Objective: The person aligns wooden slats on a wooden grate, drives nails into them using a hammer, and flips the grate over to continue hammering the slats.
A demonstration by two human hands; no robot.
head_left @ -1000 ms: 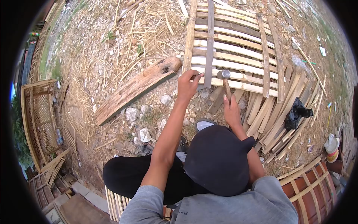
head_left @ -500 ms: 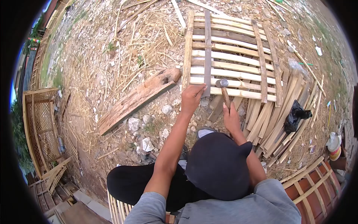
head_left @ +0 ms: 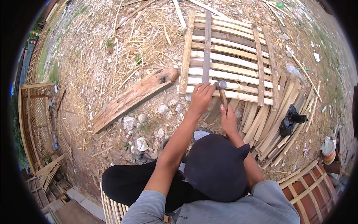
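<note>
**Left hand [head_left: 202, 99] moved over the dark slat's [head_left: 206, 48] near end; hammer [head_left: 222, 92] hardly shifted**

Half a second earlier, the left fingertips met at the slat's edge; by this moment the hand lay across its near end and hid it, so hand and hammer were gathered at one spot of the work.

At far left stood a wooden lattice panel [head_left: 37, 123]; nearer in, a weathered timber beam [head_left: 134, 99] lay slantwise on stony ground [head_left: 84, 112]. Next came the left hand, partly curled, its fingers bent close together over the slat; whether they pinched anything small could not be told. That slat crossed a slatted wooden frame [head_left: 187, 56] lying ahead of both hands. Just right of the left fingers was the hammer's head, over the frame's near edge. The right hand [head_left: 228, 121] was wrapped around the handle. Farther right, loose wooden slats [head_left: 258, 125] lay fanned out, a black plastic bag [head_left: 291, 121] on top.
</note>
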